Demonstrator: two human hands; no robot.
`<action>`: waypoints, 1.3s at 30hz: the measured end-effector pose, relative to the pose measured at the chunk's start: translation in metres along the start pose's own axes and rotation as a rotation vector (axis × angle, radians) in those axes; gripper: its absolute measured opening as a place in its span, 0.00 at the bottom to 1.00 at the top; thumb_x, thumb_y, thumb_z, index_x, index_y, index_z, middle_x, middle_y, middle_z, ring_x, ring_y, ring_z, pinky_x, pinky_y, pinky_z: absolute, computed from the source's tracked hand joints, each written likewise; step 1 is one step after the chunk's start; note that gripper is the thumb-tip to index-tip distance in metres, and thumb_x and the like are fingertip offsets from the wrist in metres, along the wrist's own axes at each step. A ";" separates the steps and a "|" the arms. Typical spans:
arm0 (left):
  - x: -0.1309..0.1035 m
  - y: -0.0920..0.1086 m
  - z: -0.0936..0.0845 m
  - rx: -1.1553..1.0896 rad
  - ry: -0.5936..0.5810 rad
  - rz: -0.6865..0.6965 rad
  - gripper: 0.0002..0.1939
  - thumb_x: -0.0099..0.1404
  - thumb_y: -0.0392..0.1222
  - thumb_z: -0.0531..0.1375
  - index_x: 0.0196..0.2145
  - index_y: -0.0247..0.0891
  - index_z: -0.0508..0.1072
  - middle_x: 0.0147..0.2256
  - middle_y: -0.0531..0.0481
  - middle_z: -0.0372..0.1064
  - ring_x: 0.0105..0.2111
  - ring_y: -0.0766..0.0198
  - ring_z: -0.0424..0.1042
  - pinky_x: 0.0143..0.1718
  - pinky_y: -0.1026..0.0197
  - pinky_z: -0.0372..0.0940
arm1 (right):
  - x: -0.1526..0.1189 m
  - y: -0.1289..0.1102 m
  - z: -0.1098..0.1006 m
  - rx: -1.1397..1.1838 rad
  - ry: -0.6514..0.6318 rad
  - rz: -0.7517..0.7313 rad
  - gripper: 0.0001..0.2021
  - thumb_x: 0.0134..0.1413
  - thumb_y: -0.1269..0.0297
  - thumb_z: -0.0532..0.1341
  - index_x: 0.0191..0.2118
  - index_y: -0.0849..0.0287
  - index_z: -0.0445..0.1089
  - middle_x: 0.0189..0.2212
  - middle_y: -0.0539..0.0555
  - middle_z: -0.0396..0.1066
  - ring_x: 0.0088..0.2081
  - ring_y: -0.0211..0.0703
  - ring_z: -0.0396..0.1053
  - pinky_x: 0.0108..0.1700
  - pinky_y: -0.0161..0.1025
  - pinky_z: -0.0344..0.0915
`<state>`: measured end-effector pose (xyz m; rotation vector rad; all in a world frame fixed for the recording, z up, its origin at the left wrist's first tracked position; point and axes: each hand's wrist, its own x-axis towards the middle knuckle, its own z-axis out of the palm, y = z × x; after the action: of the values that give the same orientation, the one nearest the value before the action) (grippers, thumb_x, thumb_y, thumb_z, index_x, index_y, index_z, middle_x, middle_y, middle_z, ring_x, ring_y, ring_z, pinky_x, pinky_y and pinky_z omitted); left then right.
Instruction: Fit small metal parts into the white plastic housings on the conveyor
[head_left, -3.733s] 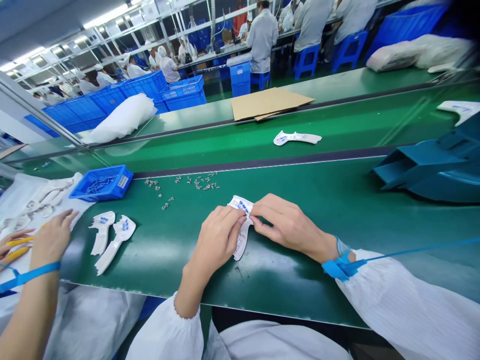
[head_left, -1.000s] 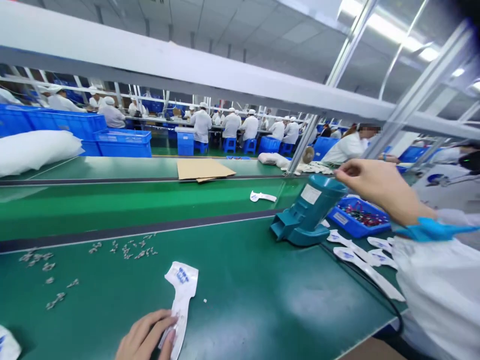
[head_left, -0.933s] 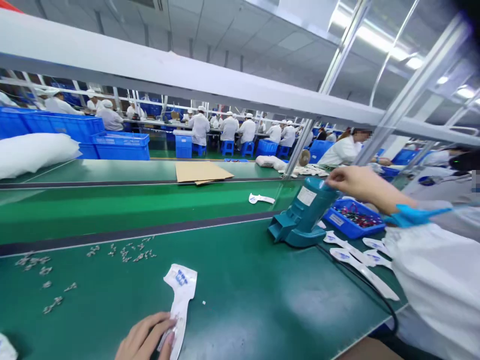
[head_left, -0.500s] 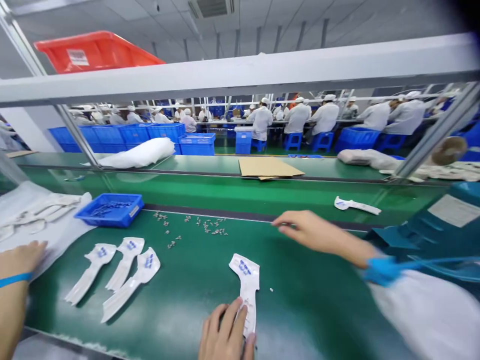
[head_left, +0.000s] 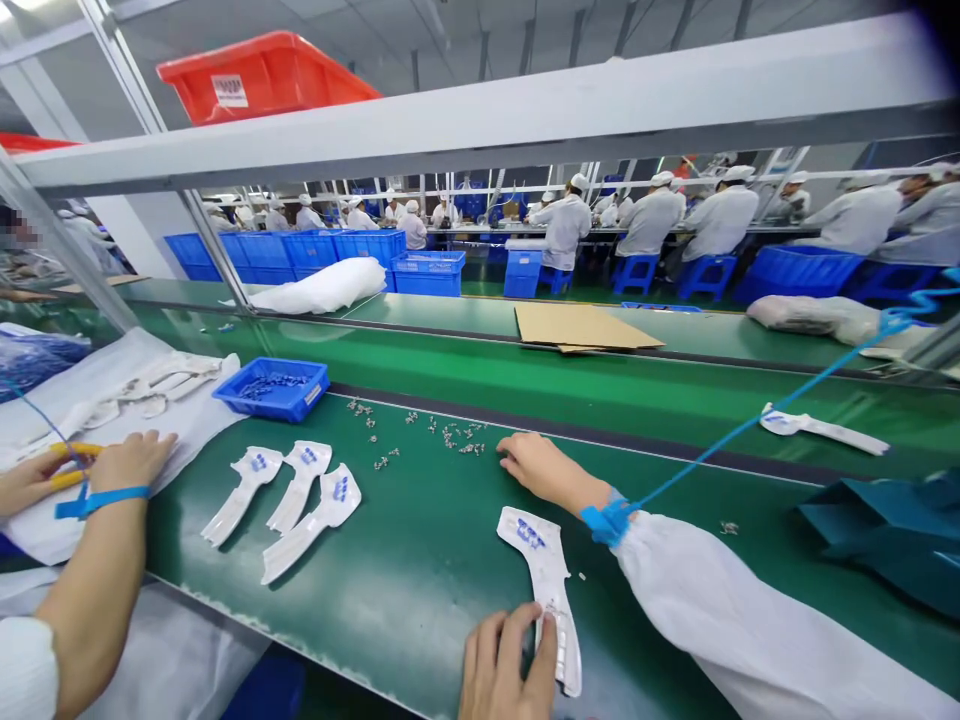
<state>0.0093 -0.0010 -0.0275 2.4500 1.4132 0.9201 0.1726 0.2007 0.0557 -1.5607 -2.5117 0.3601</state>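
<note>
My left hand [head_left: 508, 662] rests at the near end of a white plastic handle shell [head_left: 541, 570] with blue marks, its bent fingers pressed against the shell's left edge. The thumb is hard to make out. My right hand [head_left: 544, 470], with a blue wrist strap [head_left: 606, 518], hovers at the right end of the scattered small metal screws [head_left: 465, 440]. Its fingers are curved and slightly apart, with nothing visible between them. To the left lie three similar white shells [head_left: 311, 525]. A tiny white bit [head_left: 582, 576] sits beside the shell under my left hand.
At left, a co-worker's hands [head_left: 127, 465] are over white sheeting, one with a yellow-handled tool [head_left: 75, 465]. A blue tray [head_left: 274, 390] holds small blue pieces. Another white shell [head_left: 825, 430] lies on the green strip. A teal bag [head_left: 885, 540] stands right; cardboard [head_left: 581, 327] lies behind.
My right hand has moved left, up to the screws. My left hand stays on the shell. The view has swung left, showing more of the co-worker's arms and the yellow-handled tool.
</note>
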 end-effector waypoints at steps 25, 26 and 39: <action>0.038 0.013 -0.033 0.007 -0.326 0.001 0.29 0.72 0.47 0.56 0.67 0.41 0.55 0.67 0.48 0.54 0.66 0.49 0.51 0.62 0.45 0.57 | -0.167 -0.057 0.019 0.628 0.005 0.305 0.14 0.70 0.56 0.49 0.36 0.55 0.67 0.34 0.50 0.67 0.35 0.40 0.66 0.38 0.37 0.58; 0.038 0.013 -0.032 0.006 -0.327 0.001 0.29 0.71 0.47 0.56 0.67 0.40 0.56 0.67 0.48 0.54 0.66 0.49 0.51 0.62 0.45 0.57 | -0.166 -0.057 0.020 0.629 0.006 0.309 0.14 0.70 0.56 0.50 0.36 0.55 0.67 0.34 0.50 0.67 0.35 0.40 0.66 0.38 0.37 0.58; 0.037 0.012 -0.032 -0.004 -0.306 0.015 0.30 0.71 0.48 0.57 0.66 0.38 0.56 0.66 0.48 0.55 0.65 0.48 0.53 0.61 0.44 0.57 | -0.168 -0.057 0.031 0.572 0.055 0.342 0.13 0.69 0.58 0.49 0.38 0.55 0.68 0.35 0.51 0.66 0.36 0.40 0.67 0.39 0.38 0.60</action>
<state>0.0131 0.0184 0.0191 2.4701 1.2853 0.5192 0.1897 0.0224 0.0401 -1.6948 -1.8479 0.9635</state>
